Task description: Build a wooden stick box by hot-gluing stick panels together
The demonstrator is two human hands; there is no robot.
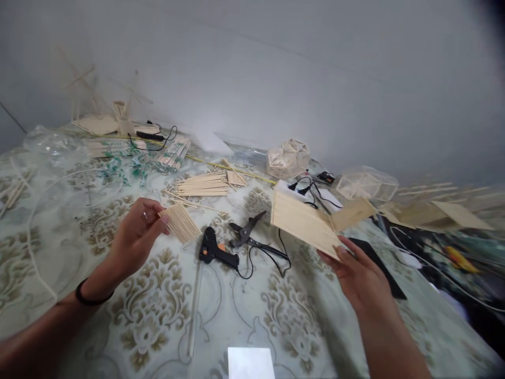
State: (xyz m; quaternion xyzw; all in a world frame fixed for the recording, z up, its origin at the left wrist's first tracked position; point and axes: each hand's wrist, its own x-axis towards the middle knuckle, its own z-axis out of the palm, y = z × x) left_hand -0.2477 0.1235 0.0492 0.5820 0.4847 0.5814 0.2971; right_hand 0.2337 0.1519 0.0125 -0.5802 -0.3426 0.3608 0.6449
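Between thumb and fingers, my left hand (139, 237) pinches a small slatted panel (182, 223) made of thin wooden sticks laid side by side. My right hand (361, 271) grips the lower corner of a larger pale wooden piece (305, 223), with a second flat part (353, 213) angled off behind it. Both pieces are held up over the patterned cloth. A black glue gun (216, 250) lies on the cloth between my hands. Just right of it, a pair of dark cutters (246, 231) rests with its jaws apart.
Loose wooden sticks (203, 184) lie fanned out beyond the tools. A white power strip (290, 190) with plugged-in black cords sits behind the larger piece. Faceted stick frames (288, 158) stand near the wall. Plastic-wrapped stick packs (173, 153) are at back left; a white card (251, 363) lies in front.
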